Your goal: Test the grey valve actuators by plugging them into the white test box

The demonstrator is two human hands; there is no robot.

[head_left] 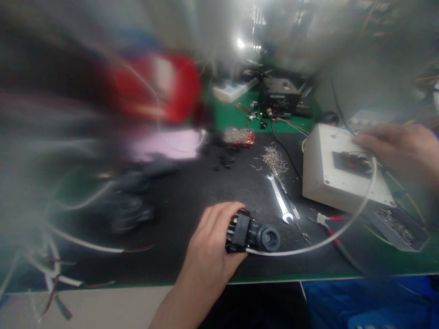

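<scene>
My left hand (212,249) is closed round a black plastic connector (252,233) with a round end, held just above the dark mat near the table's front edge. A white cable (343,226) runs from the connector in a curve to the right and up to my right hand (399,151). That hand rests over the top of a white box (329,178), its fingers curled at the cable; motion blurs it. A dark recess with red parts (353,162) shows in the box's top.
A silver spanner (280,197) lies on the mat beside the box. Red-handled pliers (329,224), scattered metal pins (274,157), a red tray of pins (239,136), a bin of small parts (398,226) and a black device (279,97) stand around. The left side is smeared.
</scene>
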